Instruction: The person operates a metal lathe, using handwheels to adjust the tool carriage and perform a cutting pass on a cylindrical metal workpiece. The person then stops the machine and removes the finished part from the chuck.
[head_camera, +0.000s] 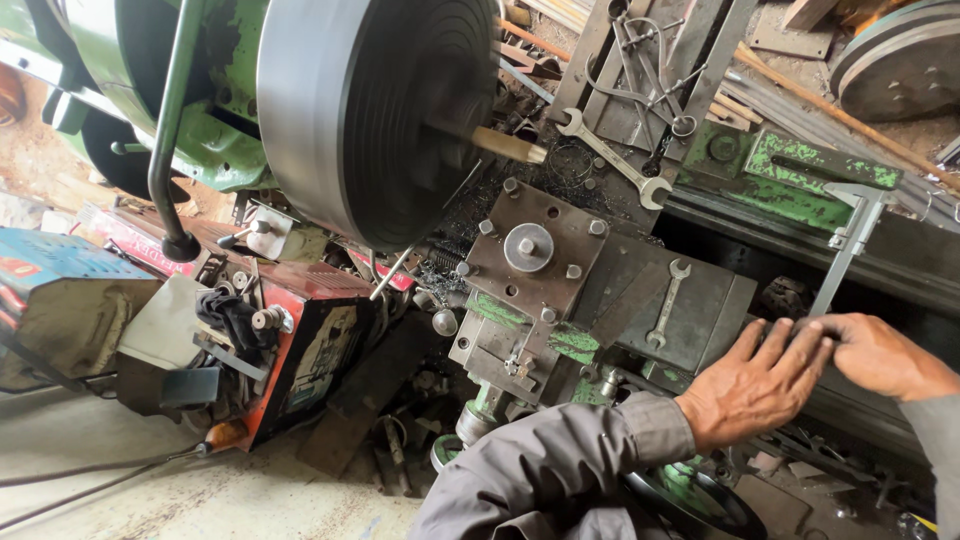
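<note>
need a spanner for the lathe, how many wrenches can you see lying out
2. A large wrench lies on the lathe bed right of the big dark disc. A small wrench lies on the carriage plate, beside the left hand. Clutter may hide more.

A pale rectangular label (worn, dirty) sits on the red box's side.

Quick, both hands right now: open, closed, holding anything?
Left hand: open, fingers spread flat, fingertips at the lower end of the caliper.
Right hand: closed in a grip on the caliper's lower end.
</note>
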